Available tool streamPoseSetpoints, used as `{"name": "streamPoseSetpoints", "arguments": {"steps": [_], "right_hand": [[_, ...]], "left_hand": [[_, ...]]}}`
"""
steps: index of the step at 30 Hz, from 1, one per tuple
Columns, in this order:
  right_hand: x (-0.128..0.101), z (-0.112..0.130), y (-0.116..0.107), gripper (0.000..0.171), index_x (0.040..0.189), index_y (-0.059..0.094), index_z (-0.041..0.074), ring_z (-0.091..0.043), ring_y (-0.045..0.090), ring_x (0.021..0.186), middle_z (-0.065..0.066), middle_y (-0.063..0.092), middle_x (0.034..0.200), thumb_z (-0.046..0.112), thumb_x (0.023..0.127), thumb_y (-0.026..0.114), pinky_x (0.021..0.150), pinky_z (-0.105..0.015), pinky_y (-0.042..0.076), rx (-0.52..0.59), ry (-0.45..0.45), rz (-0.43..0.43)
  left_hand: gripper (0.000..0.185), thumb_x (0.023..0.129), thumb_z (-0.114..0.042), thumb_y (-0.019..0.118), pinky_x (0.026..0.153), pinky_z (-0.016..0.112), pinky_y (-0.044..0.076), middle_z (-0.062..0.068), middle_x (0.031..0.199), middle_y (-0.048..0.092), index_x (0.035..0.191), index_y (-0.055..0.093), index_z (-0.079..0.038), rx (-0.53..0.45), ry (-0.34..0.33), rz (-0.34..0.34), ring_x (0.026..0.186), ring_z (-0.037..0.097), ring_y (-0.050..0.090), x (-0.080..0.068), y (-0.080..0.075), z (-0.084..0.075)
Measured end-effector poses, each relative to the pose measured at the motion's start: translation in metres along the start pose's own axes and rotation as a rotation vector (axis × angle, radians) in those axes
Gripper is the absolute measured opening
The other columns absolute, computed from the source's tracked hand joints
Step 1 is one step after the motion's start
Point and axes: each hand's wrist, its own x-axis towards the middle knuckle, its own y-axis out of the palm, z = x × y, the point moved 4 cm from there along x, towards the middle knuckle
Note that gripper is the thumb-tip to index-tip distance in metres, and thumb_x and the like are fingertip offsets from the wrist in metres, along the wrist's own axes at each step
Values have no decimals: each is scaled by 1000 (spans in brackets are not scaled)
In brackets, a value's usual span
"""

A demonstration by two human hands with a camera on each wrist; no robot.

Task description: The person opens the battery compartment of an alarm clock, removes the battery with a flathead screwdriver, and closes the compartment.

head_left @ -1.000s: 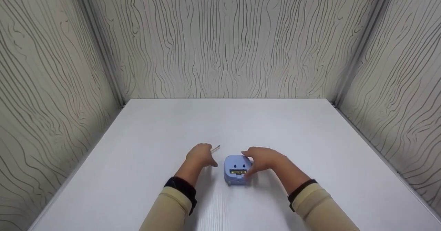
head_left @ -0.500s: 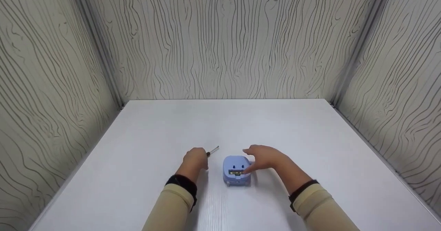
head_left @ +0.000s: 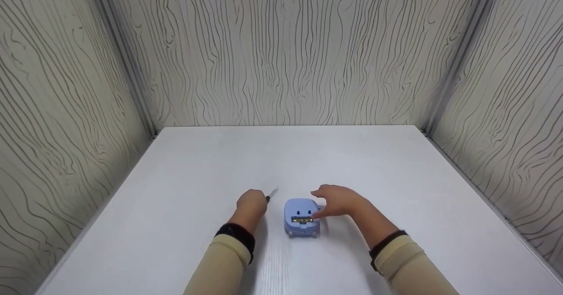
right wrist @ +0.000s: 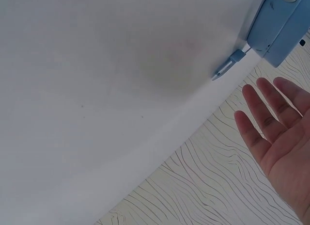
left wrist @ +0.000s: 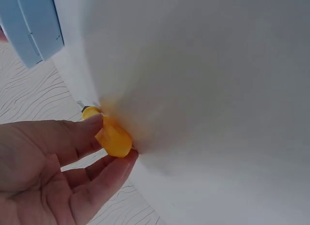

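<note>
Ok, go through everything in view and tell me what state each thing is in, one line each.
Blue device: flat on the white table, a small yellow-lit slot showing on top.
Screwdriver: yellow handle pinched, metal tip pointing away.
Left hand: fingers curled round the screwdriver handle.
Right hand: fingers straight, holding nothing, beside the blue device.

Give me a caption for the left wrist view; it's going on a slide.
Left hand pinches a screwdriver by its yellow handle on a white table, beside a blue box.

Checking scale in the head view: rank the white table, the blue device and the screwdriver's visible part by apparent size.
1. white table
2. blue device
3. screwdriver, only its tip showing past the left hand
</note>
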Motion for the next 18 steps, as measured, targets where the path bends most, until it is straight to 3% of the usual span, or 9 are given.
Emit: {"name": "streamPoseSetpoints", "arguments": {"steps": [9,13,18], "right_hand": [[1,-1,2,69,131,51,17,-28,37,129,-8,46,137,52,74,68,104,-48,30,-4,-2,-6],[1,0,0,69,131,51,16,-28,38,128,-8,47,136,52,75,67,104,-48,30,-6,-3,-9],[3,0,-4,65,129,53,15,-28,41,126,-8,49,133,51,77,66,102,-47,33,0,5,-35]], "left_hand": [[23,87,-23,57,72,34,52,9,95,65,91,68,-3,60,-28,18,87,21,61,8,4,3],[23,87,-23,56,72,35,52,10,92,65,89,67,-3,48,0,26,81,21,60,5,2,4],[12,87,-13,54,72,36,51,9,88,63,85,63,-4,16,87,-34,77,21,57,2,-8,1]]}}
